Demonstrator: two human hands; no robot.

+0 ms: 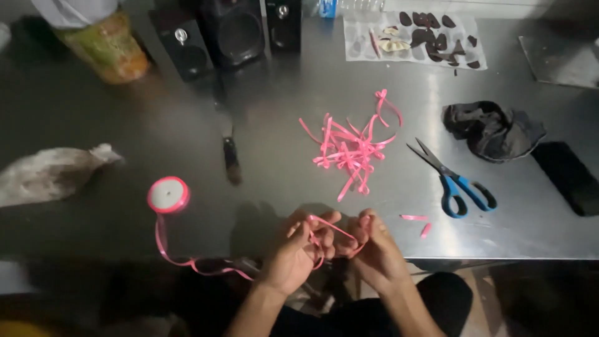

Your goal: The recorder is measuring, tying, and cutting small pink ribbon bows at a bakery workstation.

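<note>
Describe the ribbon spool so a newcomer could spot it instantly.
Start at the steel table and look along its near edge, left of the left hand. The ribbon spool lies flat there: a small round reel, white centre, pink rim. Unlike the pile of cut ribbon pieces, it trails one long strand toward the hands.
</note>
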